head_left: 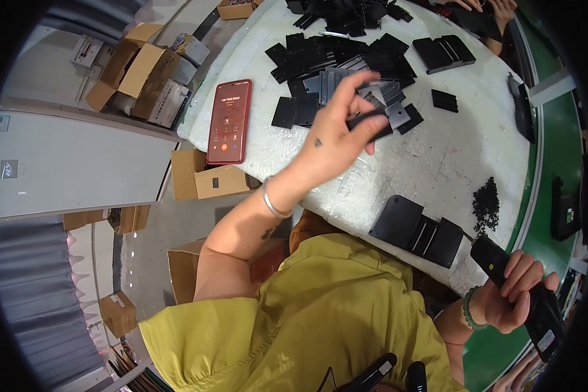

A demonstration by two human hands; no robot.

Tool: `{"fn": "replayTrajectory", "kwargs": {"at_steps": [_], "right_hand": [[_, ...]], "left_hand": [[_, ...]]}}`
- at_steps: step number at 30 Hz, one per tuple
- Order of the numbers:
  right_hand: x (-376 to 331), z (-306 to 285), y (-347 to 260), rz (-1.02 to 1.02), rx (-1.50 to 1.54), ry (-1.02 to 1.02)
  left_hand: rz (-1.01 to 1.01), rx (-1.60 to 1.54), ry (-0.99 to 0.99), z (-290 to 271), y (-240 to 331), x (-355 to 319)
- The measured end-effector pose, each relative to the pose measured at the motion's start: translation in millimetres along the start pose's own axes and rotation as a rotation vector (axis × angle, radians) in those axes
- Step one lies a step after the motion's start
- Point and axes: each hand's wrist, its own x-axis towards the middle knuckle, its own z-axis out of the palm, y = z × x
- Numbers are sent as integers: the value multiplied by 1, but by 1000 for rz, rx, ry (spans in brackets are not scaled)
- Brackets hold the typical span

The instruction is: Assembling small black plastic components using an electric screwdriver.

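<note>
My left hand (330, 137) is raised over the table, at the near side of a heap of black flat parts (320, 55). Its thumb and fingers close on a small black plastic piece (377, 125), partly covered by the thumb. At the lower right, my right hand (513, 300) wraps round a black electric screwdriver (493, 261). The driver's thin tip points left, beside a black plastic housing (415, 228) lying at the table's near edge. A loose pile of small black screws (486, 202) lies just beyond the driver.
A phone in a red case (228, 123) lies at the table's (438, 157) left. A black block-like housing (443, 53) and a small black plate (445, 100) are at the far right. Another person's hands (496, 10) show beyond. Cardboard boxes (134, 72) stand left.
</note>
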Motion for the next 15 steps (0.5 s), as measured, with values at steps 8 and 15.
{"fn": "replayTrajectory", "kwargs": {"at_steps": [8, 15], "right_hand": [[-3, -1, -4, 16, 12, 5], [-4, 8, -7, -7, 15, -22]], "left_hand": [[-7, 65, -54, 13, -1, -24], [-183, -42, -213, 31, 8, -31]]}}
